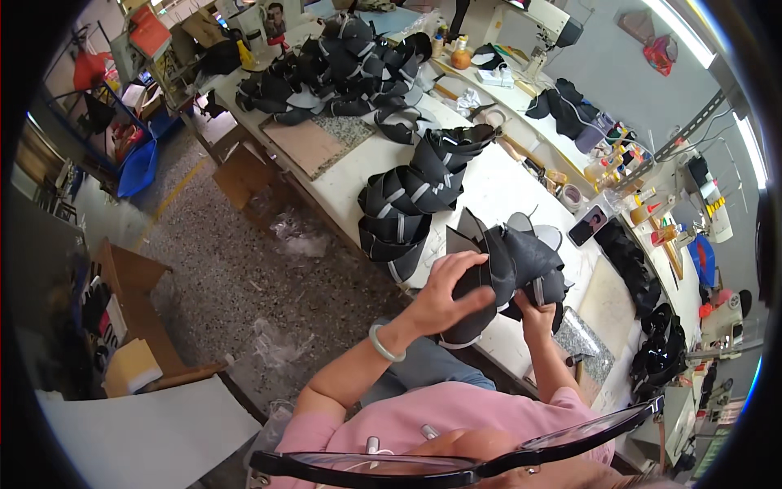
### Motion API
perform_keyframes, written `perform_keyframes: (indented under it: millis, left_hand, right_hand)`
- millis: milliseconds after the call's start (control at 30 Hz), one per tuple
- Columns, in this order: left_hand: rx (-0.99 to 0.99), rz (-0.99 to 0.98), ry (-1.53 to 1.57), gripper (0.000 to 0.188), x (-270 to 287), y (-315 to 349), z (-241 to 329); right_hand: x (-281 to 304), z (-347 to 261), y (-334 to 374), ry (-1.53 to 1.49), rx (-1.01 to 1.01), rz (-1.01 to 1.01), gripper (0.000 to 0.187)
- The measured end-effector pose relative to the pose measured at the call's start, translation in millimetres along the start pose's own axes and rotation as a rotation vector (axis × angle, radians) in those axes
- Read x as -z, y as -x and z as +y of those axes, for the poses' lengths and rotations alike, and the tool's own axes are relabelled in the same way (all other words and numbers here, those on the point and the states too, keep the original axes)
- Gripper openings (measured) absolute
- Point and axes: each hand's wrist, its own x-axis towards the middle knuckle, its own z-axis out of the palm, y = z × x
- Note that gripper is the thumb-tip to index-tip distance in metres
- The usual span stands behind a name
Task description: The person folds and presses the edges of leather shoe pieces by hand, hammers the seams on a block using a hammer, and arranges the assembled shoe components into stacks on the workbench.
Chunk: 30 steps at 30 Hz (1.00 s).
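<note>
Black shoe uppers [528,259] with grey linings stand bunched together at the table's near edge, in front of me. My right hand [535,318] is closed on the lower edge of these uppers, its fingertips partly hidden beneath them. On their left side is my left hand [448,297], thumb and fingers spread apart. Its fingertips are at the dark material, and the thumb looks blurred. A curved row of nested black uppers [411,196] lies farther left on the white table [497,183].
A large heap of black pieces [350,65] covers the table's far end, beside a brown board [303,148]. To the right are a phone [588,226], a stone slab [585,342], a hammer [577,359] and glue bottles [643,213]. An open carton [244,183] sits on the floor.
</note>
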Motion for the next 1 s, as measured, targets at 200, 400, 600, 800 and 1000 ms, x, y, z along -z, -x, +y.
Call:
perform_keyframes:
  millis: [200, 400, 600, 800, 1000]
  left_hand:
    - [0.164, 0.036, 0.369, 0.075, 12.6, -39.3, -7.1]
    - [0.232, -0.334, 0.512, 0.106, 26.4, -108.0, -52.1]
    - [0.316, -0.418, 0.743, 0.102, -2.3, -170.8, -94.2]
    - [0.451, -0.474, 0.923, 0.092, 8.6, -199.1, -108.7]
    - [0.641, -0.533, 0.479, 0.090, 0.8, -143.1, -208.2]
  right_hand:
    - [-4.1, -3.9, -15.1, -0.055, -0.043, -0.001, 0.032]
    - [-10.8, -42.3, -70.0, 0.153, 0.123, 0.095, 0.035]
    - [6.1, -113.0, -190.8, 0.860, 0.194, -0.176, 0.030]
    - [-15.2, -122.0, -265.7, 1.435, 0.106, -0.368, 0.038]
    - [-65.9, -32.0, -300.4, 1.582, -0.141, -0.746, 0.049]
